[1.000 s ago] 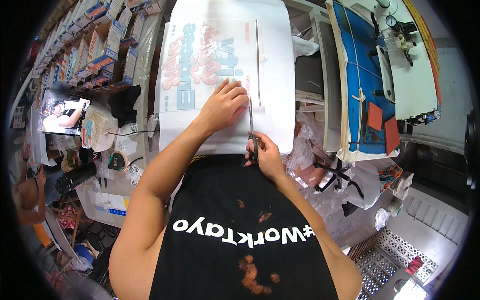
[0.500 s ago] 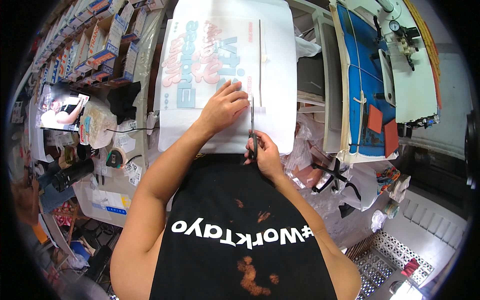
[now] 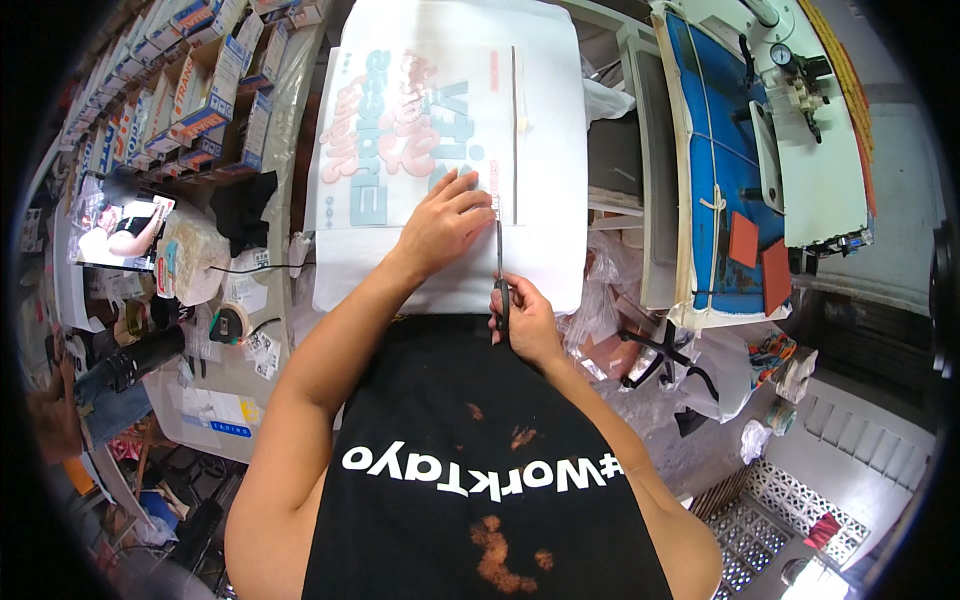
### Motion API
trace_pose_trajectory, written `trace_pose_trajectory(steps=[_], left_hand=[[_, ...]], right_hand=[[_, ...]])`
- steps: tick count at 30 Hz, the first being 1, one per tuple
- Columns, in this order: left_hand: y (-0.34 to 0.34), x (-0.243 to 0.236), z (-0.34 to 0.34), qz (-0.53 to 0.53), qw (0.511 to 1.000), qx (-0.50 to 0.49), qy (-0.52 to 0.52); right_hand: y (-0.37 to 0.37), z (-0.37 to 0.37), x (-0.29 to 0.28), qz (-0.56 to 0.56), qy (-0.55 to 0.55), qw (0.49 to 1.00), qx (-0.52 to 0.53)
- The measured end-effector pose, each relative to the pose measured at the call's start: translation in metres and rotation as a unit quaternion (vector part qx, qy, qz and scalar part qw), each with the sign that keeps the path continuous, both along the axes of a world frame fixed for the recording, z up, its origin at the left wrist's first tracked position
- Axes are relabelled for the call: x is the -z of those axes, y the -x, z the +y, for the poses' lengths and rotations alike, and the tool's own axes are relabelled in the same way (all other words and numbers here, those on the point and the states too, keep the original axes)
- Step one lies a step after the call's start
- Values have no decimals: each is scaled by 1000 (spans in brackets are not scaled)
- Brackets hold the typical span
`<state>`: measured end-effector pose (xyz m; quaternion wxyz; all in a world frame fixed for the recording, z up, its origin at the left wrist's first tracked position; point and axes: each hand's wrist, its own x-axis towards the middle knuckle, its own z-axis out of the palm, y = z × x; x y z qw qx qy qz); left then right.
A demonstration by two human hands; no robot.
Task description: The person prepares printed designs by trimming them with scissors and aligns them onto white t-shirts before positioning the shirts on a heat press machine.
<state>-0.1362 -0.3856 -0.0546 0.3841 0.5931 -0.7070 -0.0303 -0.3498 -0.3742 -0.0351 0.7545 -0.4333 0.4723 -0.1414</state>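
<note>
A translucent printed sheet (image 3: 400,110) with mirrored pink and blue lettering lies on a white padded board (image 3: 555,200) in front of me. My left hand (image 3: 447,222) rests flat on the sheet's near part, fingers extended and slightly apart. In my right hand (image 3: 528,318), at the board's near edge, is a pair of scissors (image 3: 501,268) with black handles. Their blades point away from me, reaching the sheet's near edge just right of my left fingertips. The blades look almost closed together. A dark line (image 3: 515,130) runs along the sheet's right side.
Open cardboard boxes (image 3: 215,80) fill the left side, above a lit screen (image 3: 120,225) and a tape measure (image 3: 229,323). To the right stands a blue-surfaced frame (image 3: 700,150) with cord across it and two reddish pads (image 3: 743,239). A black chair base (image 3: 665,350) sits on the floor.
The view has shifted slightly. The sheet's near right corner, raised a little beside the blades before, now lies flatter. Both hands keep nearly the same places, and the scissors stay in the right hand.
</note>
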Motion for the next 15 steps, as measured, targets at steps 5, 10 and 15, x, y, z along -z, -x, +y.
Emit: trace_pose_trajectory(steps=[5, 10, 15], left_hand=[[2, -5, 3, -24, 1000, 10, 3], [7, -16, 8, 5, 1000, 13, 10], [7, -16, 9, 13, 1000, 18, 18]], right_hand=[[-10, -10, -3, 1, 22, 1000, 16], [-24, -29, -8, -15, 20, 999, 23], [-20, -27, -5, -10, 18, 1000, 22]])
